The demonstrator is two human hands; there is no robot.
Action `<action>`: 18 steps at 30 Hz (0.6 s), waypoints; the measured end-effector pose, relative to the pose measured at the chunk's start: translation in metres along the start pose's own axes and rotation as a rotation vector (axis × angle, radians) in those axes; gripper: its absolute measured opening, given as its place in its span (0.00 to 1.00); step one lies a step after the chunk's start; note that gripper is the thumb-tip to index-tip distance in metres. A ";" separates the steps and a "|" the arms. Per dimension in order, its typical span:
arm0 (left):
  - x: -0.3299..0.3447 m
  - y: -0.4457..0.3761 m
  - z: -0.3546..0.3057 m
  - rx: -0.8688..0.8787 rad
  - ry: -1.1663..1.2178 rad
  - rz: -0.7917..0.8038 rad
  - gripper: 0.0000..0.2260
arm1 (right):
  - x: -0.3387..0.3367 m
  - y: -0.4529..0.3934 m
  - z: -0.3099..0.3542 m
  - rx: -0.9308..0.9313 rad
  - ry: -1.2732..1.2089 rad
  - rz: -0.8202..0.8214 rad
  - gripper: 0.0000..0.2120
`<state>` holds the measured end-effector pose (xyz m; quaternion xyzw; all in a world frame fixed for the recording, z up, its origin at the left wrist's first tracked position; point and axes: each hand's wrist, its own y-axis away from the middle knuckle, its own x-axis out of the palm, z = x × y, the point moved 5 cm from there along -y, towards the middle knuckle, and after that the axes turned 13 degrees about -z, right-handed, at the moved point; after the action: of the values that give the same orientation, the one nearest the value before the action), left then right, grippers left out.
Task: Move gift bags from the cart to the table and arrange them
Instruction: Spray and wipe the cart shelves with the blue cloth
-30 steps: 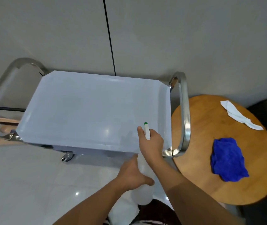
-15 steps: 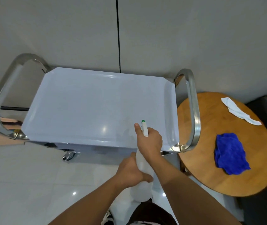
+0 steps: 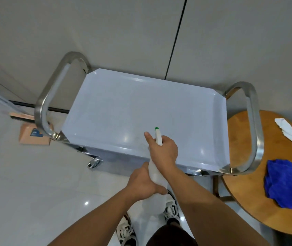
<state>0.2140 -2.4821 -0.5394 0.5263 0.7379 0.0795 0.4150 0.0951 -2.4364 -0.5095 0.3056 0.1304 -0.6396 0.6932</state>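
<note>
No text, brand or number can be read anywhere. The one candidate is a small blue label [image 3: 35,133] on the pinkish block [image 3: 33,137] lying on the floor at the left, just beside the cart's left handle; it shows pale marks, but they are too small and blurred to make out. The spray bottle [image 3: 156,173] shows plain white with no legible print. The shoes [image 3: 126,233] near the bottom edge carry dark markings that form no readable word.
</note>
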 end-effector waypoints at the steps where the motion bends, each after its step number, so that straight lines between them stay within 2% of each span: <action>1: -0.008 0.001 0.005 -0.001 0.002 -0.003 0.37 | 0.007 0.005 0.004 0.000 0.009 -0.010 0.27; 5: -0.042 0.003 0.022 0.019 -0.002 -0.025 0.39 | 0.033 0.025 0.025 -0.012 -0.076 0.000 0.23; 9: -0.069 0.005 0.040 0.008 0.019 -0.040 0.37 | 0.059 0.039 0.044 -0.045 -0.015 0.033 0.27; 14: -0.100 -0.002 0.064 -0.034 0.052 -0.066 0.38 | 0.101 0.049 0.063 -0.059 -0.019 0.100 0.25; 18: -0.122 -0.016 0.088 -0.126 0.082 -0.113 0.39 | 0.137 0.051 0.078 -0.086 0.042 0.129 0.27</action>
<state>0.2763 -2.6195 -0.5401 0.4530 0.7762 0.1240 0.4206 0.1480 -2.5931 -0.5141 0.2967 0.1524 -0.5810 0.7424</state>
